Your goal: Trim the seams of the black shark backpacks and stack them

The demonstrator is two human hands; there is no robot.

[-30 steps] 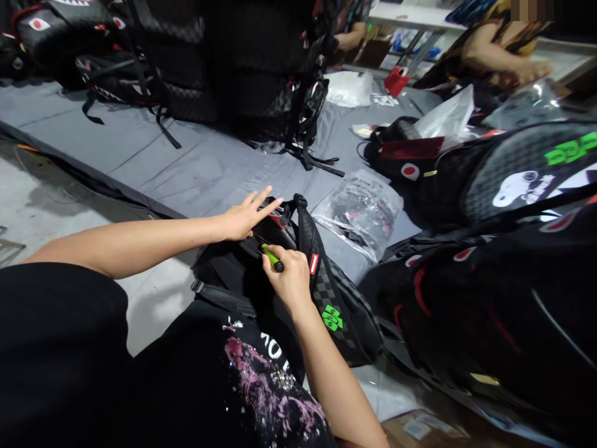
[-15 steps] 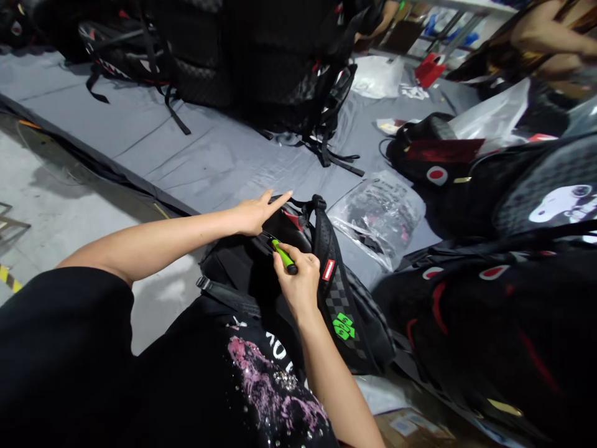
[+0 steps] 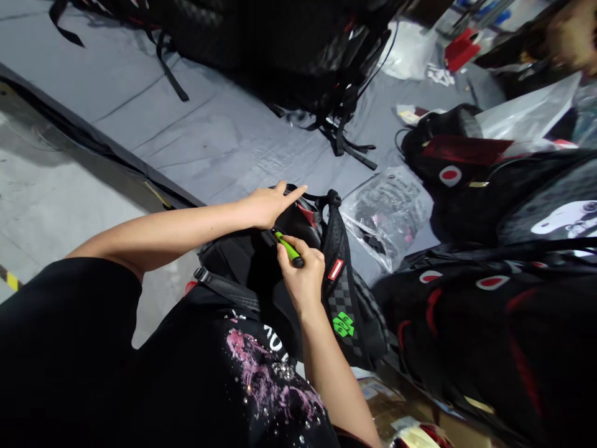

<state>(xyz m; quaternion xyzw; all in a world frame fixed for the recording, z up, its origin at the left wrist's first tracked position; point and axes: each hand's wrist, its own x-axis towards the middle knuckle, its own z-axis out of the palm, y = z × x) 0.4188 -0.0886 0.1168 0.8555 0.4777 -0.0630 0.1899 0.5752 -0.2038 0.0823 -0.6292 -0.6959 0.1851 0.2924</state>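
A black backpack with a checkered shoulder strap, a red label and a green patch lies against my front at the table edge. My left hand is on its upper part; two fingers stretch out while the lower ones close on the fabric, partly hidden. My right hand grips a slim green tool with a black end. Its dark tip points at the fabric just beneath my left hand. I cannot make out what kind of tool it is.
More black backpacks stand at the back and on the right of the grey-covered table. A clear plastic bag lies right of my hands. Another person's arm shows at top right. Below right is a cardboard box.
The view has tilted downward and shifted, so the table's things sit higher and further right. Both hands keep their hold, with the green tool's tip still close to my left hand.
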